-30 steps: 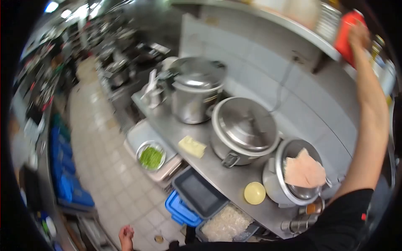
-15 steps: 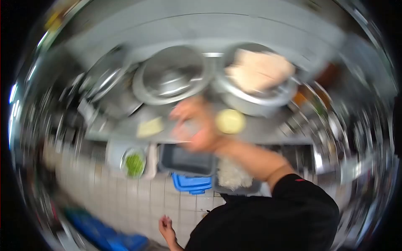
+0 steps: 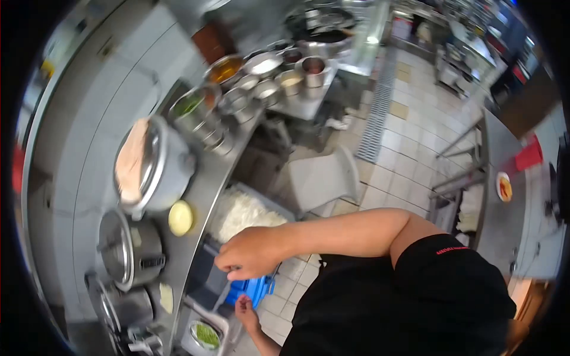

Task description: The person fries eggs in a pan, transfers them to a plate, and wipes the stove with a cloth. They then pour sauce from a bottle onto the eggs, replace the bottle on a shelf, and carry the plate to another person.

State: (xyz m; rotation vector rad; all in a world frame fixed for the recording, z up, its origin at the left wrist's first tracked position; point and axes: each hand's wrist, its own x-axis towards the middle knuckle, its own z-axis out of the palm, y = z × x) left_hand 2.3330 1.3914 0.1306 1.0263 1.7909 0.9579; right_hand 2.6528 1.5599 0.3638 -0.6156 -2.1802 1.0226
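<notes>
My right hand [image 3: 252, 254] hangs over the dark grey tray [image 3: 208, 276], palm down, fingers curled together; anything inside them is hidden. Close above it in the view lies a container of white shredded food [image 3: 246, 216]. My left hand [image 3: 244, 307] is low beside the blue container [image 3: 252, 289], its fingers loosely bent and partly apart, with nothing visible in them. A bowl of chopped greens [image 3: 205, 335] stands at the bottom. On the steel counter [image 3: 205, 193] are a round yellow item [image 3: 181, 218] and a pale yellow piece [image 3: 166, 298].
Large lidded pots [image 3: 132, 249] line the counter at left, one with a pale orange cloth-like item [image 3: 132, 160] on its lid. Metal containers [image 3: 267, 89] stand at the top. A white plastic stool [image 3: 325, 178] is on the tiled floor; another steel table [image 3: 504, 219] is at right.
The view has turned to the right, bringing the stool and far floor into sight. My right hand has moved from over the counter to over the grey tray, and its spread fingers have curled.
</notes>
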